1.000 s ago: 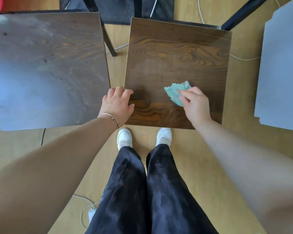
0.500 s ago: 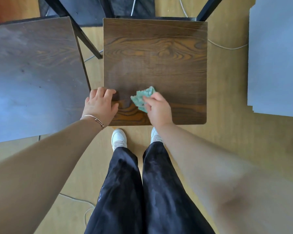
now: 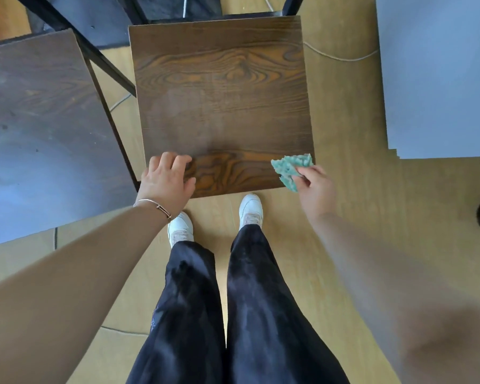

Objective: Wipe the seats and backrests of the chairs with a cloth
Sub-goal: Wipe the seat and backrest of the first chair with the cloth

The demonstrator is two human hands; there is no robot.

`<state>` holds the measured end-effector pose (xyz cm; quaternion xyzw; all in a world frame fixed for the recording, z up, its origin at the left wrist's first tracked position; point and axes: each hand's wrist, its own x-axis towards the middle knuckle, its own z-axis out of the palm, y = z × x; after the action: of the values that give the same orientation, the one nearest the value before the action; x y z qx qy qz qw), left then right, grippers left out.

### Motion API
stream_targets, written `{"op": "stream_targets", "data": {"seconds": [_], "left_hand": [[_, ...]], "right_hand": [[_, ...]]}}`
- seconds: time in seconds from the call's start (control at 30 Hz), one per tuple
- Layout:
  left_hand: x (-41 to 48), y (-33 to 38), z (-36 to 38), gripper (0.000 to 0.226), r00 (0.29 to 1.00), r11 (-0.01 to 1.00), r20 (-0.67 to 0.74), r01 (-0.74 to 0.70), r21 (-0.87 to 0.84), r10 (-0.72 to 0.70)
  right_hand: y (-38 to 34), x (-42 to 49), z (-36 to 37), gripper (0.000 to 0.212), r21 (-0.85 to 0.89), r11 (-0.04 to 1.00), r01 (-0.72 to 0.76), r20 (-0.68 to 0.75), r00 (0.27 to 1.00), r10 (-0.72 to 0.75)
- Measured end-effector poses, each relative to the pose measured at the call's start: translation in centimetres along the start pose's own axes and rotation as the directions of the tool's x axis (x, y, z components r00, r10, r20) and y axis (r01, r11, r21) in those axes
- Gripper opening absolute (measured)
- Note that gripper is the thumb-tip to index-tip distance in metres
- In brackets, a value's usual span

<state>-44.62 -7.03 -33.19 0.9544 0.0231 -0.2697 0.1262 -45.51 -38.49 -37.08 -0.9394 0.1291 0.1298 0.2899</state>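
— Where does the cloth (image 3: 288, 169) sit against the fingers?
— It sticks out of the right hand (image 3: 316, 189) toward ten o'clock. The thumb and fingers (image 3: 306, 173) are curled in and pinch its near edge, so most of the green wad shows beyond the fingertips. It lies on the middle chair seat (image 3: 222, 106), at that seat's five o'clock corner, right at the edge.
— And the left hand (image 3: 165, 181)?
— It's at the seat's seven o'clock corner, resting on the wood with loosely bent fingers and the thumb spread along the front edge. It has hold of nothing. A thin bracelet (image 3: 153, 208) sits on the wrist.
— Counts?
— One cloth, two hands and two dark wooden seats. The second seat (image 3: 45, 128) is just beside the first at nine o'clock, not touching it. Two white shoes (image 3: 250, 207) stand on the floor (image 3: 344, 134) at six o'clock, and one grey board (image 3: 441, 73) lies at two o'clock
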Motion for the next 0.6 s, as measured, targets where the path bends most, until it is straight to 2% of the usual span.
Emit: {"op": "stream_targets", "data": {"seconds": [0.2, 0.33, 0.6], "left_hand": [[0.0, -0.8, 0.2, 0.043, 1.0, 1.0, -0.002, -0.022, 0.002, 0.022], [-0.4, -3.1, -0.5, 0.044, 0.999, 0.999, -0.007, -0.036, 0.021, 0.036], [-1.8, -10.2, -2.0, 0.046, 0.998, 0.999, -0.047, 0.037, 0.0, -0.037]], "right_hand": [[-1.8, -0.6, 1.9, 0.021, 0.033, 0.989, -0.146, -0.071, 0.986, 0.148], [-5.7, -2.4, 5.2, 0.018, 0.052, 0.995, -0.087, -0.041, 0.995, 0.089], [-14.6, -5.2, 12.0, 0.017, 0.089, 0.996, 0.009, 0.05, 0.999, -0.013]]}}
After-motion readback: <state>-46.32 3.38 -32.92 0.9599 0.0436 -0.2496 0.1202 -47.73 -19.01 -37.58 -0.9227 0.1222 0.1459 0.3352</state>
